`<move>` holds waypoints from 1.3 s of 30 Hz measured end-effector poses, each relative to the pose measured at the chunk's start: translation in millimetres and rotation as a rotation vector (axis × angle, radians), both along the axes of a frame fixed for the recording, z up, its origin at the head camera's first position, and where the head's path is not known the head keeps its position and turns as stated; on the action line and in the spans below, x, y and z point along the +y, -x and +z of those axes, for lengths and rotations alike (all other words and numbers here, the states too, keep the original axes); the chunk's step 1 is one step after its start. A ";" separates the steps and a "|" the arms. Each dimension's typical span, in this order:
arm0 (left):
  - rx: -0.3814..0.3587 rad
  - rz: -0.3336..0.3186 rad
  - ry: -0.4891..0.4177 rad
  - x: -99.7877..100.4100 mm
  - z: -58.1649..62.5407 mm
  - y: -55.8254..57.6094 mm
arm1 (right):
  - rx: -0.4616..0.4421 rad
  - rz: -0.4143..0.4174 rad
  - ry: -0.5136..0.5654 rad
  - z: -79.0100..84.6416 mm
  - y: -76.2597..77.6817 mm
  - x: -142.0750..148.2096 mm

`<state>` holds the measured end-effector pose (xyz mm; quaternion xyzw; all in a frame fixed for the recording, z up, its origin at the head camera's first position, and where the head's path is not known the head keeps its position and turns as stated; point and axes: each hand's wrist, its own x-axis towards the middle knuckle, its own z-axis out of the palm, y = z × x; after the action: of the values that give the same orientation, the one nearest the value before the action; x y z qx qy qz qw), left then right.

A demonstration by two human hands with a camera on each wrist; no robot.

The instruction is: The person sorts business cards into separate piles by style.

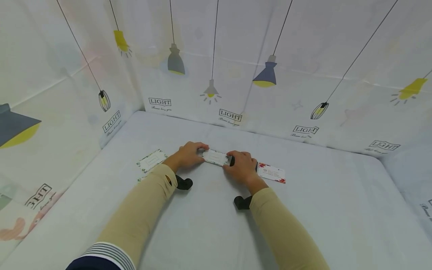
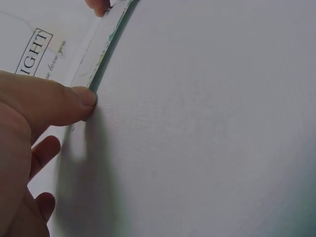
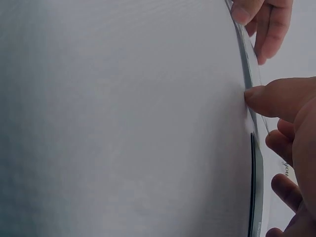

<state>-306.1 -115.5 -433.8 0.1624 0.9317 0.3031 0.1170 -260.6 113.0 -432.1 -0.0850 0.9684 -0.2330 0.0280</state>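
A white business card (image 1: 215, 157) with a green leafy border lies flat between the two hands; its thick edge (image 2: 106, 57) shows in the left wrist view, though I cannot tell whether it is several cards together. My left hand (image 1: 189, 154) pinches its left end, thumb on the near edge. At the other end my right hand (image 1: 242, 166) pinches it between thumb and fingers. Under the right hand lies a dark, flat thing (image 1: 232, 161), mostly hidden; its black edge (image 3: 253, 187) shows in the right wrist view.
To the right lies a white card with red leaves (image 1: 272, 173). At the left is another green-bordered card (image 1: 152, 160), with a further one partly behind the left sleeve (image 1: 140, 179). White cloth (image 1: 209, 225) covers the table, and a lamp-printed curtain (image 1: 236, 48) hangs behind.
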 end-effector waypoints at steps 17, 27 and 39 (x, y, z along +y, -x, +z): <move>0.020 0.026 0.063 12.0 0.2 -0.9 | 0.001 -0.024 0.005 -1.7 1.7 6.7; 0.012 0.034 0.073 16.4 -2.0 0.5 | -0.021 -0.031 0.013 -0.1 -0.3 7.9; 0.008 0.034 0.031 4.1 -0.4 -3.7 | -0.006 -0.010 0.067 -2.3 -3.7 12.2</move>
<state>-302.4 -111.4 -434.2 0.1459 0.9394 0.2899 0.1105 -256.9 125.2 -434.3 -0.0804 0.9603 -0.2659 0.0271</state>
